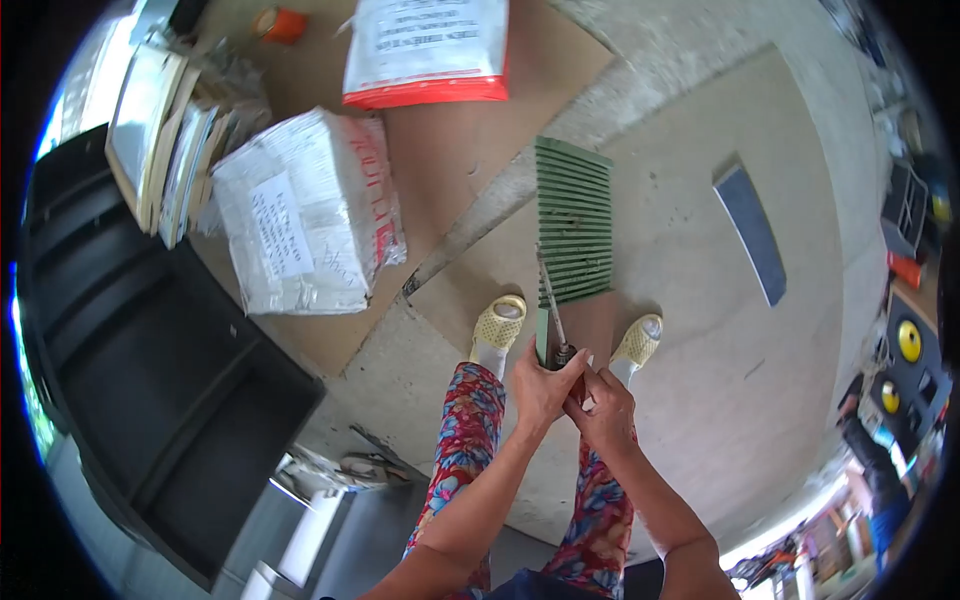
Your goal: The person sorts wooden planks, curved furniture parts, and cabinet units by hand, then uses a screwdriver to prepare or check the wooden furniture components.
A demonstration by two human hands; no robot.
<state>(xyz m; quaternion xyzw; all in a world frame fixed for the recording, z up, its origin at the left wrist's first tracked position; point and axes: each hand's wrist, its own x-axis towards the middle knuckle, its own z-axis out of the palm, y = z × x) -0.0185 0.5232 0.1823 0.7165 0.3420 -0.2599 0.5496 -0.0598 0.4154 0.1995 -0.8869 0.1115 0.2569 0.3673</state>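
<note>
My left hand (543, 392) is closed on a narrow green strip (542, 332), which stands up past its fingers. My right hand (606, 412) presses against it, fingers closed around the lower end of a tool with a thin metal shaft (553, 300) and a dark collar. Most of its handle is hidden by my fingers, and I cannot tell the tool's exact kind. The shaft points away from me and overlaps a green ribbed panel (575, 215) made of many parallel slats. That panel lies beyond my hands, between and ahead of my feet.
A dark blue-grey flat piece (750, 233) lies on cardboard (700, 330) at right. Left stand a plastic-wrapped box (330, 250), a white and red package (428, 90), leaning panels (145, 140) and a black plastic chair-like piece (150, 370). A speaker (908, 365) stands far right.
</note>
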